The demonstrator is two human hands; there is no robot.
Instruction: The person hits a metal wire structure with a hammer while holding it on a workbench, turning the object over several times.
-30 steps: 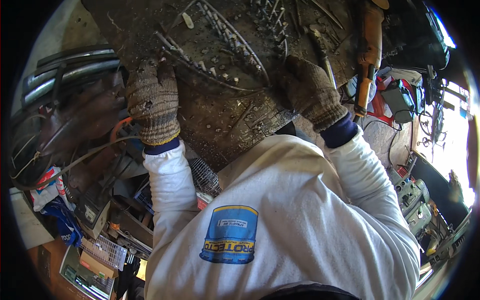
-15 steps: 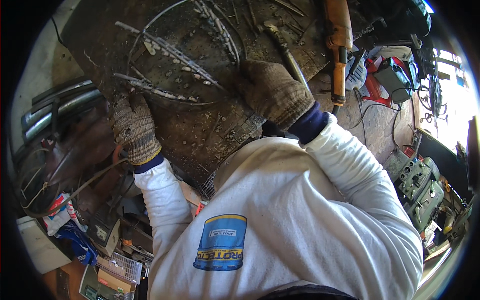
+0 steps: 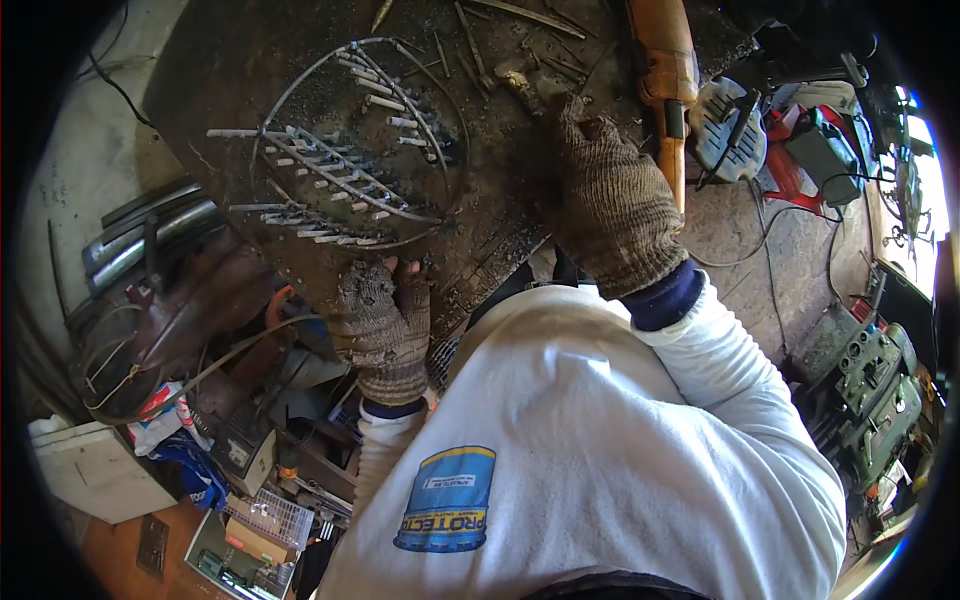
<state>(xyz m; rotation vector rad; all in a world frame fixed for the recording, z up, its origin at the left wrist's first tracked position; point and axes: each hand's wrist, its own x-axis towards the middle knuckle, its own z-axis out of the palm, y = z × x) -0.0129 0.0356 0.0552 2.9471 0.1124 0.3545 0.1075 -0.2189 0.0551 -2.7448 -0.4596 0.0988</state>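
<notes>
Frame (image 3: 350, 182) of thin metal rod, rounded and crossed by bars, lies on the left part of your bench (image 3: 490, 258), beyond your left hand (image 3: 385, 325). Half a second ago your right hand (image 3: 612, 195) was close against its right edge; now it has moved right, over the handle end of a small hand tool (image 3: 518, 88). The pegs show more side-on than they did, so the frame seems to have been tipped or turned. That leaves it lying with neither hand visibly holding it.

Your bench is dark, scuffed and gritty, with a worn near corner. Far right, a long orange power tool (image 3: 665, 60) has a smooth, rounded body. The frame looks grey and dull, its hoop slim and curved, its bars straighter.

Both hands wear coarse brown knit gloves (image 3: 382, 345), with left fingertips poking out bare. Your left hand is loosely open near the frame's near edge, nothing visible in it. Your right fingers bend toward the tool; you cannot tell from here whether they grip it. That tool has a dull, knobbly head. Beyond it lie slender rods (image 3: 475, 50). Smallest are the frame's short, pale, stubby pegs (image 3: 385, 103), set in rows.
</notes>
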